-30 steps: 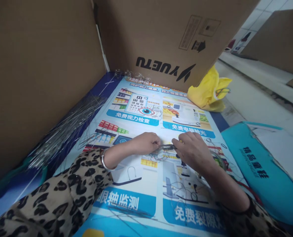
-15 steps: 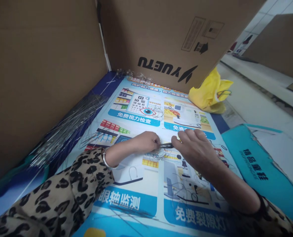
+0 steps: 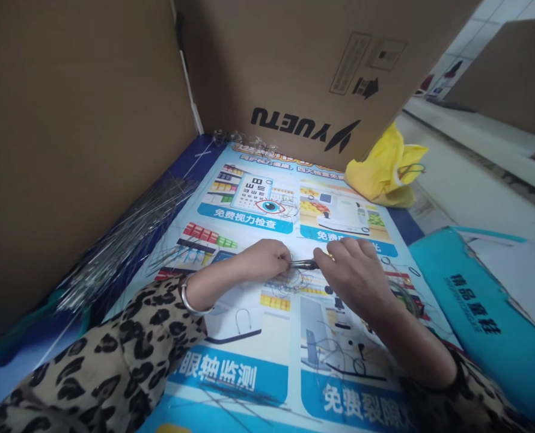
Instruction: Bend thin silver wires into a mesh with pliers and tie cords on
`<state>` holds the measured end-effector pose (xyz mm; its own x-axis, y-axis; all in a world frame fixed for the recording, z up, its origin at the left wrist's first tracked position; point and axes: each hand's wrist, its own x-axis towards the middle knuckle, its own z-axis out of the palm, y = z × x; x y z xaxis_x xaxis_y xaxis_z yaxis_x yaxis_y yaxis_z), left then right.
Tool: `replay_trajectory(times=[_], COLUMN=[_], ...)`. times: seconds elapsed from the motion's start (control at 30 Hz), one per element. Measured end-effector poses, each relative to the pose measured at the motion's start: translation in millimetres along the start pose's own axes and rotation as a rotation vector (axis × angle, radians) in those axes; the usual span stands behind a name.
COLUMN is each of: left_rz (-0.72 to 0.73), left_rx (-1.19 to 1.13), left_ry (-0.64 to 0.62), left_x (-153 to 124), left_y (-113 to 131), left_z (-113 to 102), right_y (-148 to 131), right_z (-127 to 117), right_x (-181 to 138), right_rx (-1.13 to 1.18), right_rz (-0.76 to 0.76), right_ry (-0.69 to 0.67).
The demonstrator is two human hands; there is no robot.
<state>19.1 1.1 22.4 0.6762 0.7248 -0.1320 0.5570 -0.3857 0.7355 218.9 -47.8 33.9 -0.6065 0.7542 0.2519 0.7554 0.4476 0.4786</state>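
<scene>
My right hand (image 3: 357,273) is wrapped round a pair of pliers (image 3: 304,264), whose metal jaws point left. At the tip of the jaws, my left hand (image 3: 264,258) is closed in a pinch. Thin wire (image 3: 291,282) curls in loose loops just below the left fingers and appears to run into them; the exact grip is hidden. Both hands stay low over the printed poster (image 3: 272,319). More wire loops (image 3: 357,364) lie on the poster below my right hand.
A bundle of straight wires (image 3: 114,240) lies at left beside a cardboard panel (image 3: 78,120). Another cardboard panel (image 3: 294,60) stands behind. A yellow bag (image 3: 376,174) sits at the back right, a torn teal box (image 3: 479,300) at right. Cut wires (image 3: 240,394) lie in front.
Both hands remain almost in place, with the pliers still against the left fingertips. My right forearm has shifted slightly, and the view has moved a little.
</scene>
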Motion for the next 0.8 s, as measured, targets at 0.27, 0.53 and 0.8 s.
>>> replay_trajectory(times=[0.27, 0.53, 0.8], left_rz=[0.021, -0.009, -0.009], left_rx=[0.043, 0.007, -0.033], left_ry=[0.040, 0.106, 0.168], left_x=[-0.4, -2.1, -0.7], left_y=[2.2, 3.4, 2.5], left_z=[-0.4, 2.4, 6.4], right_y=[-2.4, -3.1, -3.8], right_z=[2.9, 7.5, 5.7], right_x=[-4.5, -8.3, -8.2], right_rx=[-0.047, -0.093, -0.080], right_rz=[0.021, 0.032, 0.076], right_ry=[0.071, 0.114, 0.131])
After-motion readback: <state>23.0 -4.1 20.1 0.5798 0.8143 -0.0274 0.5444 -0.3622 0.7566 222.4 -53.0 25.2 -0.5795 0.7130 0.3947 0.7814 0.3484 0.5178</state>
